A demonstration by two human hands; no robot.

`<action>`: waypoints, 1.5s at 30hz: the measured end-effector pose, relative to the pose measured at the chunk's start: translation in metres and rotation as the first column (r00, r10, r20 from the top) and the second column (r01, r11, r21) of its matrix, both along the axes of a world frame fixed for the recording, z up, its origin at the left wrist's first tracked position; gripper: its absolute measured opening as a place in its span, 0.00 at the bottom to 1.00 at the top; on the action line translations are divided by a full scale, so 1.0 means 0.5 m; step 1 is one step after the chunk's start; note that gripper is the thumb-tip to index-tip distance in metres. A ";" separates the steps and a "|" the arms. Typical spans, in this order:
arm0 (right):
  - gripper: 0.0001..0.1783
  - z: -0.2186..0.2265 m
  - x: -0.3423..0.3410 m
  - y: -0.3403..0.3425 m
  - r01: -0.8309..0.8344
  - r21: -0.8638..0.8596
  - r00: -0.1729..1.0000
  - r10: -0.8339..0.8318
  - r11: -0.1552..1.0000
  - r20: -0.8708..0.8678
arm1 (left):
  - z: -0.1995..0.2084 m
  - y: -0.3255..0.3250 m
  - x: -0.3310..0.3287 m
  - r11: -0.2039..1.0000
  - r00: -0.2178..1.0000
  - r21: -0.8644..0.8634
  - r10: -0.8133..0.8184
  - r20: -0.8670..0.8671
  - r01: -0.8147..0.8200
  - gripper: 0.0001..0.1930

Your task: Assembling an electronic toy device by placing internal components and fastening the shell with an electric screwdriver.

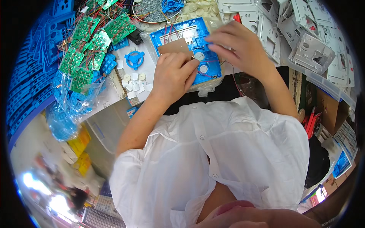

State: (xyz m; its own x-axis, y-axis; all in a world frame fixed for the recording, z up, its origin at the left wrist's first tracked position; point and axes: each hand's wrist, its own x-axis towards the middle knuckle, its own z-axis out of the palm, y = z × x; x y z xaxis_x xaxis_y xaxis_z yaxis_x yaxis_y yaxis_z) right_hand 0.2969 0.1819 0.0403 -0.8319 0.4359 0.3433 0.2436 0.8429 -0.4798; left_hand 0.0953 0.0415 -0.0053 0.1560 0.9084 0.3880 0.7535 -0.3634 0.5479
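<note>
left grip (173, 74): on brown board (175, 46) | right grip (240, 48): by blue casing (215, 70) | green circuit boards (72, 60): left

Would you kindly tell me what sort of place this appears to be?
It looks like a small electronics assembly workspace: wired green circuit boards lie heaped beside an open blue casing, with piles of white plastic parts opposite.
</note>
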 end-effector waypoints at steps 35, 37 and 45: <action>0.05 -0.007 -0.077 0.020 0.079 -0.052 0.986 -0.071 0.996 0.151 | 0.003 0.000 -0.021 0.997 0.998 -0.058 -0.060 -0.001 0.059 0.18; 0.08 -0.030 -0.125 0.028 0.135 0.117 0.983 -0.147 0.984 0.106 | -0.005 0.000 -0.017 0.998 0.999 -0.030 -0.046 0.019 0.047 0.21; 0.08 -0.100 -0.180 0.019 0.222 -0.011 0.974 -0.221 0.975 0.045 | -0.016 0.002 -0.020 0.999 0.994 0.031 0.006 0.109 -0.010 0.19</action>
State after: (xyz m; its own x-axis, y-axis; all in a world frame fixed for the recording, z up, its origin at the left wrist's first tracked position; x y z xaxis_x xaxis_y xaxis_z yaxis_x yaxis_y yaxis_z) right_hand 0.2068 0.1913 -0.0097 -0.7279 0.6163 0.3006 0.4443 0.7579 -0.4777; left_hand 0.0852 0.0424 -0.0133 0.1042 0.8964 0.4308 0.6928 -0.3761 0.6152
